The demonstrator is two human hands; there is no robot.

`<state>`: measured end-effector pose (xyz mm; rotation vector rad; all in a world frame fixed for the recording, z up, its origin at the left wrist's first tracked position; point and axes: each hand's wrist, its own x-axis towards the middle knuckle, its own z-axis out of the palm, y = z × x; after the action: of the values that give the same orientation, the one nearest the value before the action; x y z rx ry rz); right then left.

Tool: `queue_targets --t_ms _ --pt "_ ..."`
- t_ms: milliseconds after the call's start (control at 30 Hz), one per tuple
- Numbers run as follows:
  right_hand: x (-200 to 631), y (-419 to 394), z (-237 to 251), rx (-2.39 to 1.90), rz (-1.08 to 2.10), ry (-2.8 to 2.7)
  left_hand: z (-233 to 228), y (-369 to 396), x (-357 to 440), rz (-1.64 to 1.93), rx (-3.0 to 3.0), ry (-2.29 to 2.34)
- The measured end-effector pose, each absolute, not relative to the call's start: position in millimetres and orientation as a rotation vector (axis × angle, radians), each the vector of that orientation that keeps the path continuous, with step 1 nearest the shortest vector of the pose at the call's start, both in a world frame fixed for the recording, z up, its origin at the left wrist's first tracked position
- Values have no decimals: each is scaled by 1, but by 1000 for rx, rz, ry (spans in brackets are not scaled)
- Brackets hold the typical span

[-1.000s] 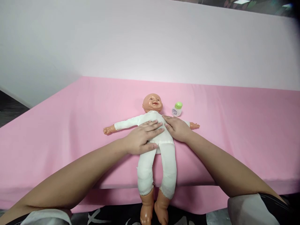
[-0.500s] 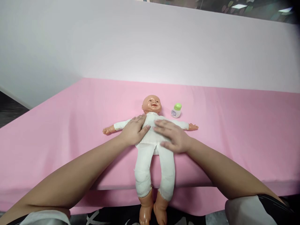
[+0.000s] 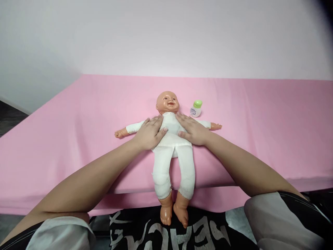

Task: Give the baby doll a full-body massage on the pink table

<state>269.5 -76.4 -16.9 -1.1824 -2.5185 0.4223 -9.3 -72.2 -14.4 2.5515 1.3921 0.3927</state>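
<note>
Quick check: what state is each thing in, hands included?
Doll: on its back, face up, arms spread
Left hand: open, palm down on the doll
Right hand: open, palm down on the doll's other side
Bottle: green cap on
Pink cloth: spread out, lightly creased

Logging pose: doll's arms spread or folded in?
Spread: the doll has both arms stretched out sideways, away from its torso, over the pink cloth.

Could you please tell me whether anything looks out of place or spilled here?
The doll has its feet jutting past the near edge of the pink-covered table rather than resting on it; no spill shows.
</note>
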Motion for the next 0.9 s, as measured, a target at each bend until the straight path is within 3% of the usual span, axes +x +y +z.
queue_targets --t_ms 400,633,900 --pt "322 -90 -24 -1633 110 -2405 -14 -62 -67 152 2570 1757" --pt "387 -89 -1 -1768 484 -2195 -2 -41 -117 216 2368 1808" --pt "405 -85 0 -1775 646 -1904 2 -19 -162 302 2084 1994"
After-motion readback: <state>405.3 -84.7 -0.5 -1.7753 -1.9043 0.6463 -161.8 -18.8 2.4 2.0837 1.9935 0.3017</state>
